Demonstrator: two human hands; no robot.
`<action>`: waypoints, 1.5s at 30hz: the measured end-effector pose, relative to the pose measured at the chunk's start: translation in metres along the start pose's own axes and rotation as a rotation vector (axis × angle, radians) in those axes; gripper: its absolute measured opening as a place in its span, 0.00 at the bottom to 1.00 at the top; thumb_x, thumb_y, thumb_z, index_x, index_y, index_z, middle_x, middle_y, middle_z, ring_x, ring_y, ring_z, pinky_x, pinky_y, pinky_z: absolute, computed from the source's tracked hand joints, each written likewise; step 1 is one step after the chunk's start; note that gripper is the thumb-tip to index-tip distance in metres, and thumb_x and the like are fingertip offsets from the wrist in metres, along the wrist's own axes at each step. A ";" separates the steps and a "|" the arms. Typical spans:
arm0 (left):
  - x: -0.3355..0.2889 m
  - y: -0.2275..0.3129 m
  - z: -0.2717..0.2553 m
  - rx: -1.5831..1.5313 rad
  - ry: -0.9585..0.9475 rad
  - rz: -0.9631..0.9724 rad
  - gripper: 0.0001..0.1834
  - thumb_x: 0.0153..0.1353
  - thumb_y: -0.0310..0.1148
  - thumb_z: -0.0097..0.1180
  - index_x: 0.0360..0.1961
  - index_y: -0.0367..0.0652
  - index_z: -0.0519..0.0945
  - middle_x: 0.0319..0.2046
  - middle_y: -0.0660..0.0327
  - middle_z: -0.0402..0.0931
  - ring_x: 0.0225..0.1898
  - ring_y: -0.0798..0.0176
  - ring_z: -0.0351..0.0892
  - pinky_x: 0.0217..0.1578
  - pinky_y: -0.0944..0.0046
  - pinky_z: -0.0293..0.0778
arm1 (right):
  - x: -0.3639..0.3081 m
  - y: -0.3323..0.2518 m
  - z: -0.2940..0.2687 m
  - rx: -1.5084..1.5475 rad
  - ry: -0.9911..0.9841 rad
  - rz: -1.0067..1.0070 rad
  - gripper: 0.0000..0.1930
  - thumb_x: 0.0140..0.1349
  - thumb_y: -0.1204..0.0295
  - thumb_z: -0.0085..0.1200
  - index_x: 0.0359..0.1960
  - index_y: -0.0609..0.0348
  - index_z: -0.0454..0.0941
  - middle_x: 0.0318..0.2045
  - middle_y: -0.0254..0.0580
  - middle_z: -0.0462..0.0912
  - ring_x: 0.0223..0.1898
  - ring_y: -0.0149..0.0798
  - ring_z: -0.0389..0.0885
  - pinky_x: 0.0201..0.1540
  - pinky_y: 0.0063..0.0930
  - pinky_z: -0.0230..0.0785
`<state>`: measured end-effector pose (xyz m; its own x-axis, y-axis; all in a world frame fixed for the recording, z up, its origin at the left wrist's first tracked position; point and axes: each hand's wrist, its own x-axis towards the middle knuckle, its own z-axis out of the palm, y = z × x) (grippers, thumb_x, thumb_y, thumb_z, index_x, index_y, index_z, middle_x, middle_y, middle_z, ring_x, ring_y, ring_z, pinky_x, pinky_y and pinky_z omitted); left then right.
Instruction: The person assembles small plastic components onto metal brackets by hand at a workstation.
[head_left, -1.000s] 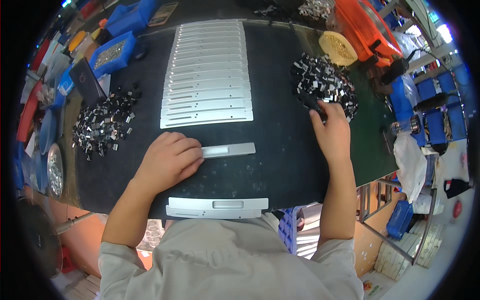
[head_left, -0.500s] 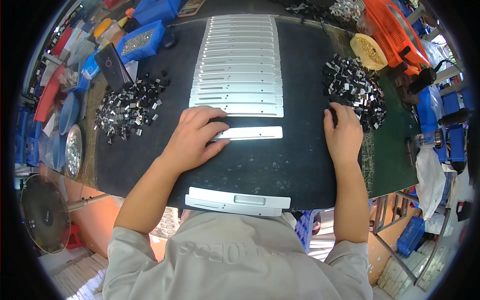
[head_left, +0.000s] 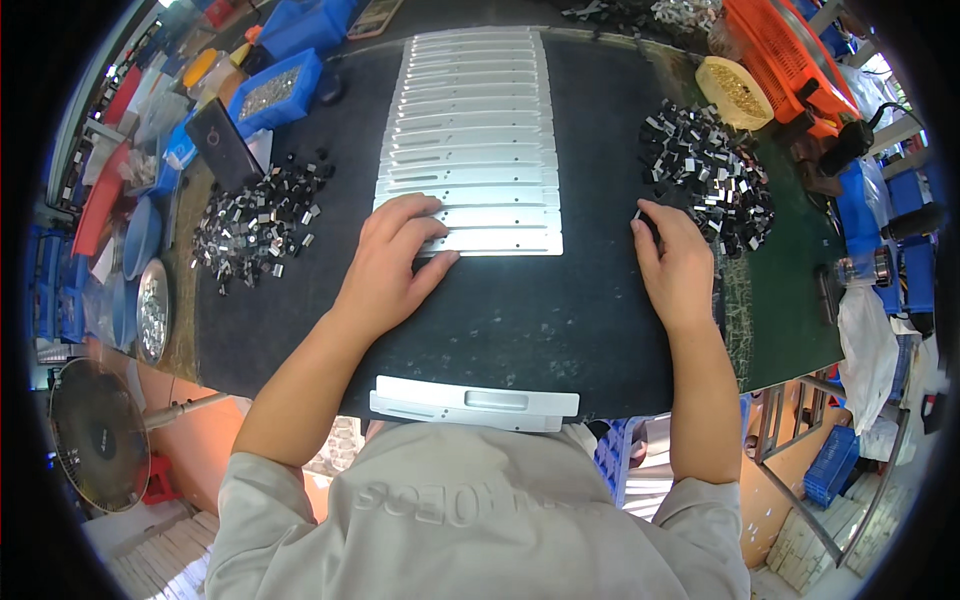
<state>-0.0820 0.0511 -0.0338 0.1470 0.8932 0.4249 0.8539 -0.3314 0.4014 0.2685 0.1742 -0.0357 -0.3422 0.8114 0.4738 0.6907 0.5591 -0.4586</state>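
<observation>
The loose metal strip (head_left: 490, 241) now lies closed up against the row of strips (head_left: 470, 130), left hand (head_left: 390, 265) flat on its left end, fingers spread. Right of the row, right hand (head_left: 675, 265) pinches a small clip (head_left: 637, 213) beside the clip pile (head_left: 705, 175). The strip looks thin, stiff and slick; best pressed flat or taken by its long edges.

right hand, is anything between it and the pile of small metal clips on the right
Nothing visible. The right hand lies on the black mat at the near edge of the clip pile, its fingers already touching the closest clips.
</observation>
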 end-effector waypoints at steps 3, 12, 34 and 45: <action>0.002 0.014 -0.006 0.072 0.045 0.038 0.18 0.62 0.29 0.77 0.51 0.42 0.86 0.61 0.51 0.83 0.64 0.42 0.80 0.64 0.48 0.77 | 0.000 0.001 0.002 0.030 -0.004 -0.039 0.11 0.70 0.75 0.67 0.51 0.60 0.87 0.48 0.49 0.90 0.47 0.56 0.90 0.50 0.44 0.84; -0.026 0.073 -0.029 -0.351 -0.615 0.143 0.14 0.68 0.31 0.68 0.54 0.48 0.89 0.47 0.61 0.88 0.50 0.52 0.87 0.53 0.49 0.82 | -0.001 -0.013 0.000 0.161 0.006 -0.068 0.11 0.67 0.77 0.70 0.50 0.59 0.86 0.48 0.42 0.89 0.29 0.36 0.80 0.35 0.30 0.77; -0.030 0.050 -0.013 -0.298 -0.244 0.147 0.12 0.63 0.30 0.73 0.47 0.47 0.86 0.51 0.62 0.83 0.52 0.53 0.83 0.53 0.52 0.78 | -0.034 -0.091 0.026 0.357 -0.288 -0.647 0.15 0.53 0.72 0.78 0.43 0.52 0.91 0.47 0.32 0.92 0.41 0.40 0.84 0.44 0.38 0.75; -0.031 0.050 -0.012 -0.234 -0.274 0.188 0.08 0.65 0.35 0.72 0.42 0.47 0.87 0.49 0.64 0.83 0.53 0.56 0.82 0.53 0.55 0.76 | -0.032 -0.092 0.026 0.356 -0.331 -0.679 0.16 0.55 0.68 0.79 0.44 0.55 0.90 0.50 0.32 0.91 0.44 0.40 0.84 0.46 0.38 0.75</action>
<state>-0.0498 0.0035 -0.0173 0.4442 0.8478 0.2895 0.6671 -0.5287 0.5248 0.1997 0.1013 -0.0280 -0.8197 0.2550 0.5128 0.0427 0.9201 -0.3894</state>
